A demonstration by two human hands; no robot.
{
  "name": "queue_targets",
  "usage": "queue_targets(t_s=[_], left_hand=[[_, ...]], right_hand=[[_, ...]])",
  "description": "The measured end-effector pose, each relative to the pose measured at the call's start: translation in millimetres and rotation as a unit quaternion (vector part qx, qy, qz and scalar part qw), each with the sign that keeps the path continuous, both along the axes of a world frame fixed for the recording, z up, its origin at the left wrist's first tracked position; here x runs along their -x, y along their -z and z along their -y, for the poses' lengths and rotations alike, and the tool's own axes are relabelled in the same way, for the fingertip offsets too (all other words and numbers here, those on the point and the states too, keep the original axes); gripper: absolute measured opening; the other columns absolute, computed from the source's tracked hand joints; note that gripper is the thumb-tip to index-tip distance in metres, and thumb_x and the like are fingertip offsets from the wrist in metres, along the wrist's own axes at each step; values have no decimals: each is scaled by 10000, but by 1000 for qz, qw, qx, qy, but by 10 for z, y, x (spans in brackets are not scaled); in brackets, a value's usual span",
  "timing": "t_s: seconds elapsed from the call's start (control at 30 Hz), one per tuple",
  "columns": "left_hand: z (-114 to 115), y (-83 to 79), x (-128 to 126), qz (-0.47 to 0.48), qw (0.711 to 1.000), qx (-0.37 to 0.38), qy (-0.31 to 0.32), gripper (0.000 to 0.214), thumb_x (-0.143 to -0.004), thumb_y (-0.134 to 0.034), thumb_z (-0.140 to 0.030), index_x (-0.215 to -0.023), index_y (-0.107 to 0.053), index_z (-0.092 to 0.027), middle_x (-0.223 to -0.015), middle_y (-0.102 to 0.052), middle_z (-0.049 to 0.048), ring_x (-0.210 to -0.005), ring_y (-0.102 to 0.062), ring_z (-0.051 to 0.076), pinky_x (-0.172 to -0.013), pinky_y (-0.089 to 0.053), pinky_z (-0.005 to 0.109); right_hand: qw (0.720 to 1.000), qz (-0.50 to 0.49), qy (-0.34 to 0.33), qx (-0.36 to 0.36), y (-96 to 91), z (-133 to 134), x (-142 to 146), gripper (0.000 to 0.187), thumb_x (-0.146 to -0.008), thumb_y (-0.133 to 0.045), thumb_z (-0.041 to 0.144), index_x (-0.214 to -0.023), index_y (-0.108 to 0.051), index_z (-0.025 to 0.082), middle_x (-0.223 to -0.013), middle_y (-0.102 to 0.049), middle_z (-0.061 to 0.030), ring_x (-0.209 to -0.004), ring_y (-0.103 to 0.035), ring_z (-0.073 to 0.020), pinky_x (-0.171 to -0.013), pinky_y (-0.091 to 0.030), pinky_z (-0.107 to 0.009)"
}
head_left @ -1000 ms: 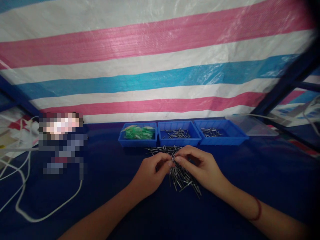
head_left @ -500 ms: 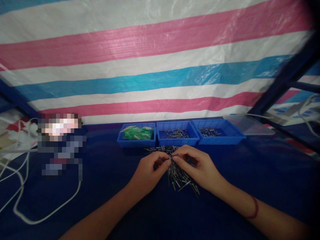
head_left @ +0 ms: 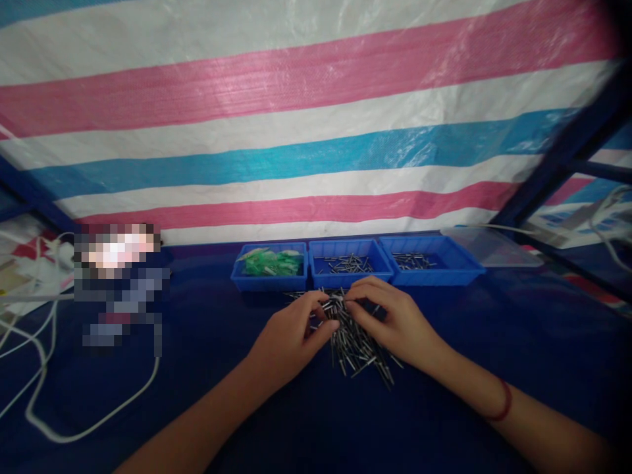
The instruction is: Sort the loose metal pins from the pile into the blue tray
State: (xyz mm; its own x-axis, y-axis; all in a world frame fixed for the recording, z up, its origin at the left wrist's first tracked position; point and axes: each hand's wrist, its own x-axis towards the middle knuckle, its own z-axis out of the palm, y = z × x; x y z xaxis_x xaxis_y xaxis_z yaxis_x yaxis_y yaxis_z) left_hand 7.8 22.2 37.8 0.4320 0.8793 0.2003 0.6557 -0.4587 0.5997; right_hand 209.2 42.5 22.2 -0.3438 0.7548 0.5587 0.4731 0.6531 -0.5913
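Left hand and right hand curl into a metal pin pile, grip unclear. Pinching one pin lightly seems best. Blue trays sit at twelve o'clock.

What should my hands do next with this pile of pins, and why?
Probably pinch a single pin free of the pile: the left hand and right hand both rest fingertips on it, and neither clearly holds one yet.
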Motion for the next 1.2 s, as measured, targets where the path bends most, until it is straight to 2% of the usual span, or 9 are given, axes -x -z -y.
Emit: queue_targets(t_s=[0.13, 0.27, 0.37, 0.43, 0.6, 0.77, 0.9, 1.0, 1.2], left_hand=[[3, -94, 102, -175, 984, -44, -3, 296, -921, -444, -376, -1142, -541, -203, -1028, -635, 62, -843, -630, 211, -729, -490, 319], [29, -98, 143, -273, 961, -44, -26, 338, -904, -460, -430, -1117, -567, -190, -1008, -622, 81, -817, -646, 237, -665, -508, 315], [36, -72, 141, -299, 953, -38, -23, 312, -879, -524, -394, -1103, -577, -184, -1020, -610, 82, -832, -649, 231, -682, -515, 298], [30, -63, 136, -300, 953, -34, -15, 252, -893, -514, -328, -1087, -583, -184, -1024, -609, 77, -833, -648, 215, -712, -517, 295], [15, -55, 126, -295, 955, -28, 5, 191, -921, -440, -207, -1006, -607, -176, -972, -622, 71, -825, -644, 199, -745, -517, 298], [-2, -32, 133, -271, 961, -44, 1, 220, -927, -411, -189, -1033, -602, -170, -959, -621, 72, -829, -636, 198, -761, -516, 304], [-8, -57, 116, -149, 986, -74, -8, 291, -937, -387, -177, -1172, -558, -170, -1033, -594, 84, -929, -605, 196, -854, -486, 327], [19, -83, 58, -13, 998, -69, 5, 284, -936, -394, -165, -1153, -576, -183, -1047, -591, 77, -978, -584, 179, -896, -463, 312], [84, -38, -60, 139, 990, -16, 13, 140, -895, -485, -161, -949, -614, -167, -924, -626, 42, -877, -591, 158, -811, -466, 269]], right_hand=[[984, 36, 167, -50, -68, -244, -357, 98, -847, -527, 227, -851, -621, 197, -788, -639, -45, -696, -591, -181, -665, -473, -315], [930, 141, 332, -70, -68, -481, -769, 139, -824, -532, 266, -821, -642, 183, -765, -652, -70, -643, -586, -205, -598, -433, -323], [889, 229, 389, -77, -12, -567, -938, 204, -819, -518, 299, -829, -662, 156, -810, -652, -129, -695, -599, -254, -596, -425, -345], [880, 246, 397, -89, 16, -575, -952, 236, -823, -510, 317, -849, -669, 144, -831, -648, -153, -737, -604, -274, -618, -436, -359], [905, 212, 347, -126, 1, -477, -737, 227, -841, -512, 317, -878, -668, 157, -849, -657, -134, -801, -612, -274, -695, -458, -376], [950, 172, 228, -129, -55, -275, -394, 161, -844, -535, 276, -864, -661, 178, -871, -663, -96, -830, -603, -259, -759, -455, -402], [983, 139, 68, -102, -83, -66, -125, 127, -857, -541, 244, -903, -645, 188, -894, -662, -77, -849, -587, -230, -781, -454, -404], [988, 136, -31, -60, -68, 77, 44, 146, -845, -583, 272, -951, -632, 185, -923, -664, -71, -858, -575, -220, -772, -453, -390], [991, 88, -96, 9, -5, 201, 205, 68, -863, -575, 235, -877, -619, 186, -805, -643, -44, -772, -561, -185, -710, -436, -327]])
